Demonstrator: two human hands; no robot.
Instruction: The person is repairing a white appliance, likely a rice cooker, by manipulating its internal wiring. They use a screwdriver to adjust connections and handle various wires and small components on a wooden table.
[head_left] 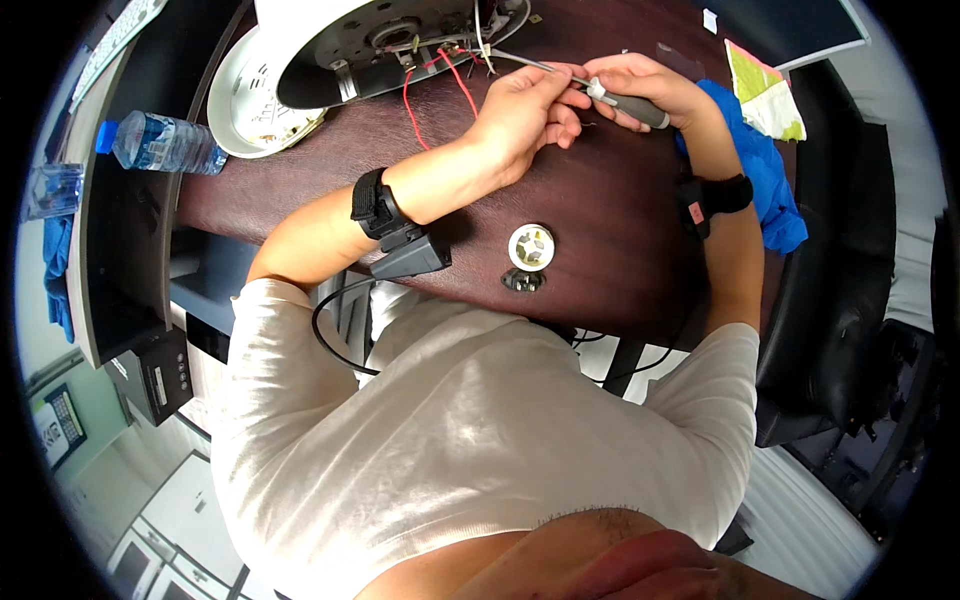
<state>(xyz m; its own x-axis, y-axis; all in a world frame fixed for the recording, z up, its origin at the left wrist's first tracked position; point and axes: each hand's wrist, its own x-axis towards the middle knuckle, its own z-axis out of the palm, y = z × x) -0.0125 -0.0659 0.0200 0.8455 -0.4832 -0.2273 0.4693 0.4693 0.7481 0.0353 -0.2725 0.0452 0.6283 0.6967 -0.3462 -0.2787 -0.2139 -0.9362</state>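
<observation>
My right hand (645, 85) is closed around the grey handle of a screwdriver (638, 108), over the far side of the table. Just left of it, my left hand (525, 112) pinches a thin grey length between thumb and forefinger. That length lines up with the screwdriver and runs toward the appliance; I cannot tell whether it is shaft or wire. A white round appliance body (325, 35) lies tipped over at the far edge, its metal underside open. Red wires (410, 105) and white wires (482, 40) hang out of it.
A round white cover (232, 125) lies left of the appliance, beside a water bottle (170, 142). Near the front edge sits a small white cup of metal pieces (531, 247), with a small black part (523, 281) against it. Blue cloth (765, 175) lies under my right forearm.
</observation>
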